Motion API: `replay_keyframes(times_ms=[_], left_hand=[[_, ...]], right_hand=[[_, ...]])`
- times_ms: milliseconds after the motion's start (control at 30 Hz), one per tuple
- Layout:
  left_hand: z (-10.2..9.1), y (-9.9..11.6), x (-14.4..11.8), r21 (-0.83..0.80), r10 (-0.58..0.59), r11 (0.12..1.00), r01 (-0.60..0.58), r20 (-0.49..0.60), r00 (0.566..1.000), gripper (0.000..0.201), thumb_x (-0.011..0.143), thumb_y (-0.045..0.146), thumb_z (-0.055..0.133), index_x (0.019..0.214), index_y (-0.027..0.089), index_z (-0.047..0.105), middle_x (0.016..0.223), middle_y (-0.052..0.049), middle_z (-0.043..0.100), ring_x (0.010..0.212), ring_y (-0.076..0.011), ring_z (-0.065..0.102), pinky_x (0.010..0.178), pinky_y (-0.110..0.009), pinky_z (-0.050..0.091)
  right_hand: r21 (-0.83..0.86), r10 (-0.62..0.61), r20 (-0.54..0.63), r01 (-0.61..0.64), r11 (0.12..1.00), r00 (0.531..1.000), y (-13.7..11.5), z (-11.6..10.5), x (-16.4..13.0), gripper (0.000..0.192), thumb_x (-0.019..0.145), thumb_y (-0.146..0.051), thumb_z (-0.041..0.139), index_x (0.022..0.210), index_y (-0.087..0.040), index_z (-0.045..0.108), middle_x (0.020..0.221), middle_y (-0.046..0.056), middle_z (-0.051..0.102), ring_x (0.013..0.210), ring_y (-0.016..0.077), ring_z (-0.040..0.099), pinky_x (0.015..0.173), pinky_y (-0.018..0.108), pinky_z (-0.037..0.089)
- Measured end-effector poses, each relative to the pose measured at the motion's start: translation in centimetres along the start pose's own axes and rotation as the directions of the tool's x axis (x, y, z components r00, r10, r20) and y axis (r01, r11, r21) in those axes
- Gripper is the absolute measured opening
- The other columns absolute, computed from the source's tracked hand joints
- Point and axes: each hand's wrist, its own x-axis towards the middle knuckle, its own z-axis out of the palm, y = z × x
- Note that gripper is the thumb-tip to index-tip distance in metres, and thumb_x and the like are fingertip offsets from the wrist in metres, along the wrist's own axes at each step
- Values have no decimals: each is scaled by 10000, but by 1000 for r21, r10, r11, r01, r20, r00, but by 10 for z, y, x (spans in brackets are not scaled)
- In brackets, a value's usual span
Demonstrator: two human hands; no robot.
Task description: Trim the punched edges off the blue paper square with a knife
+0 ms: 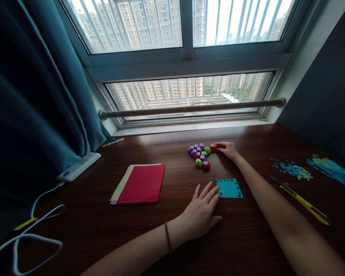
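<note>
Small craft punches (201, 153) in purple, green and red, each with a white top and a dark dot, stand in a cluster on the table. At the cluster's right end my right hand (229, 149) is closed with its fingertips on a red craft punch (213, 148). My left hand (202, 207) lies open on the table, fingers spread, its fingertips by the left edge of a blue paper square (230, 188). Small dark cut-outs run along several edges of that square. Nothing is held in my left hand.
A stack of red and cream paper (140, 184) lies left. On the right are a yellow utility knife (304, 203), punched paper bits (294, 170) and blue paper strips (333, 172). A white power strip (79, 167) with a cable sits by the curtain.
</note>
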Motion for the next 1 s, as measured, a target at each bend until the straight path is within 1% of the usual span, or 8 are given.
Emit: replay_keyframes(times_ms=[133,333,467,533,633,767,900,1000], left_hand=[[-1,0,2,-9,35,999,-35,19,999,611,852,414,515,1355,170,269,1457,-57,203,1350,-249,75,1056,-570,130],[6,-3,3,-37,86,996,-85,15,996,563,904,535,305,1360,208,261,1443,-18,250,1349,-208,97,1062,-567,105],[8,-2,0,-16,86,996,-86,12,996,574,909,542,272,1362,189,264,1429,-50,286,1336,-208,158,1070,-552,73],[7,0,-3,-8,89,996,-89,15,996,582,909,542,268,1357,170,276,1413,-75,316,1326,-215,190,1074,-541,75],[5,3,-11,5,96,995,-96,24,995,597,905,547,272,1346,146,294,1385,-102,356,1308,-228,235,1073,-533,99],[2,-1,-19,32,143,989,-145,48,989,600,904,530,304,1343,120,296,1340,-126,401,1285,-244,276,1071,-526,120],[-1,-15,-17,57,237,968,-244,97,967,608,897,524,337,1365,143,266,1328,-132,402,1278,-250,287,1064,-510,162],[-6,-25,-12,76,278,955,-287,105,955,601,893,544,319,1356,162,295,1332,-124,402,1293,-242,267,1074,-516,106]], right_hand=[[-78,22,39,-19,997,999,-25,-15,-22,263,706,-152,602,962,-123,656,899,83,671,779,193,636,762,313,505],[-168,72,254,-29,985,964,-63,-39,-100,220,698,-281,651,868,-142,673,746,45,662,673,182,614,636,284,496],[-331,58,268,35,943,962,-72,-61,-143,293,756,-307,598,1008,-160,634,948,65,632,860,203,587,791,318,468],[-468,55,196,44,883,979,-67,-79,-159,318,787,-323,557,1057,-163,605,1013,73,607,926,218,560,845,343,443],[-639,76,14,-49,768,997,-44,-113,-185,358,784,-344,538,1079,-146,583,1036,94,592,937,248,549,849,376,436],[-763,120,-164,-203,614,979,-8,-151,-223,406,760,-375,532,1074,-122,579,977,126,603,886,289,560,797,419,443],[-721,154,-159,-221,657,975,9,-162,-246,406,759,-378,512,1067,-119,570,980,118,603,871,268,577,781,388,451],[-676,169,-141,-220,704,975,8,-160,-249,365,778,-355,483,1055,-134,568,997,94,599,867,243,585,782,362,452]])
